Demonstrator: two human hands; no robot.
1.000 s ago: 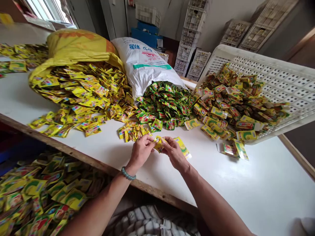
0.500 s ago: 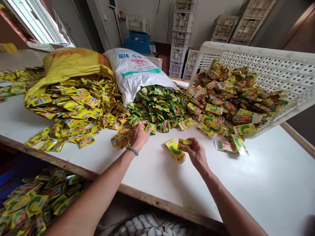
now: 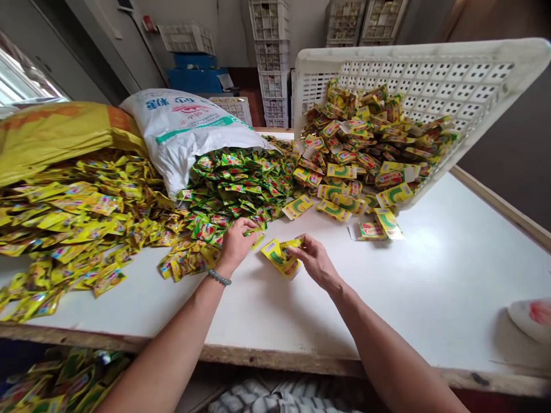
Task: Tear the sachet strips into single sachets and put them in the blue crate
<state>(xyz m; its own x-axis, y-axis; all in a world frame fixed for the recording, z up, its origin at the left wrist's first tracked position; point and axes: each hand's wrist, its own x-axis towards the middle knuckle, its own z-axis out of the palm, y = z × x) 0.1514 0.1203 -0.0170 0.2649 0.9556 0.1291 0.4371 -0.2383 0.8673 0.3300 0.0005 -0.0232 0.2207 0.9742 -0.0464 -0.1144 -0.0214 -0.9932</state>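
Observation:
My left hand [image 3: 237, 244], with a beaded bracelet at the wrist, pinches a green packet [image 3: 257, 234] at the front of the green packet pile [image 3: 241, 183]. Fingers of my right hand [image 3: 316, 261] are closed on a small yellow packet [image 3: 291, 246]. That packet lies over a flat yellow box [image 3: 275, 257] on the white table [image 3: 267, 312]. Just left of my left hand is a small group of yellow packets [image 3: 189, 259].
A yellow sack [image 3: 64, 135] and a white sack [image 3: 185, 120] spill packets at the left and centre. A tipped white basket [image 3: 430, 74] spills small boxes [image 3: 344, 189] on the right. Stacked crates [image 3: 273, 57] stand behind. A white object [image 3: 531, 318] sits at far right.
The view has turned right. My left hand has drawn a green packet from the pile's edge towards the yellow box. My right hand has brought its yellow packet over the box.

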